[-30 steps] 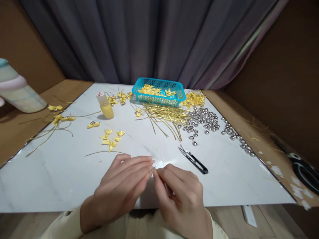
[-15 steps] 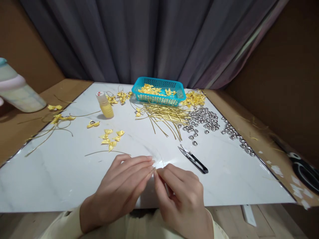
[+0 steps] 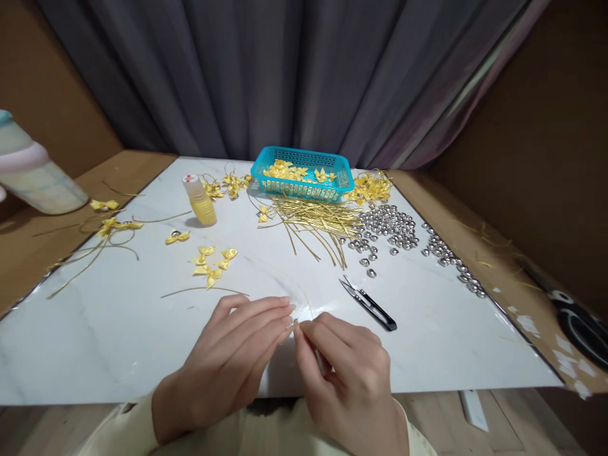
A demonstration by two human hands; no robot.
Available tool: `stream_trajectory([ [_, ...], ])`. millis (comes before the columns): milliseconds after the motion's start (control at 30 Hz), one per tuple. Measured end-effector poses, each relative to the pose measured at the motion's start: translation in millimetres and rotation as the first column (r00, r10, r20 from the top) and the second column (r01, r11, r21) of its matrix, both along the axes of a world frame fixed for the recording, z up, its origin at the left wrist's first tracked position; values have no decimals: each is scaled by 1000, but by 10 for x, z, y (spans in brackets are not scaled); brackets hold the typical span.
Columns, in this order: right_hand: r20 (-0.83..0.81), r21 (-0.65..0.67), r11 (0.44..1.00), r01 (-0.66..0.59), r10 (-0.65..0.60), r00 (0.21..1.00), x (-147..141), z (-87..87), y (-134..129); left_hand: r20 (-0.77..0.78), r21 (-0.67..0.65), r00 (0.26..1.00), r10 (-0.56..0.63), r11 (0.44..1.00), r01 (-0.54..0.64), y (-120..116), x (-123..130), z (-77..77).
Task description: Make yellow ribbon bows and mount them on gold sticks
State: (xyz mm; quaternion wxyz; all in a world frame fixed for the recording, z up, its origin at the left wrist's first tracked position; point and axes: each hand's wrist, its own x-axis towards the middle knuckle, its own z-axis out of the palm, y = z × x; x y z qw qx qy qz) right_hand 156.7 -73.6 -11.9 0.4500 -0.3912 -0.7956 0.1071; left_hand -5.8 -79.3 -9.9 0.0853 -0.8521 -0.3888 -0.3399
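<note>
My left hand (image 3: 237,351) is closed, its fingers pressed together, with something small and thin at the thumb and fingertips. Facing it, my right hand (image 3: 344,367) pinches a gold cord (image 3: 308,303), whose thin length rises faintly from the fingertips over the white board. What exactly sits between the two hands is too small to tell. Several yellow bows (image 3: 212,277) lie beyond my left hand, near a loose gold cord (image 3: 204,289). Black thread snips (image 3: 375,308) rest right of my right hand.
A teal basket (image 3: 304,191) of bows stands at the back, behind gold cords (image 3: 318,218) and silver bells (image 3: 389,225). A glue bottle (image 3: 202,206) is upright at left. Black scissors (image 3: 582,329) lie far right, a large cup (image 3: 38,171) far left.
Both hands stay almost in place. The fingertips have shifted very slightly, and the small piece between them shows at a slightly different angle.
</note>
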Motion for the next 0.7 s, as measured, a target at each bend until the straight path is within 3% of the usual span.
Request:
stream_trajectory([
  [700, 12, 7, 1000, 15, -15, 1000, -5, 31, -9, -14, 27, 1000, -18, 999, 19, 23, -10, -13],
])
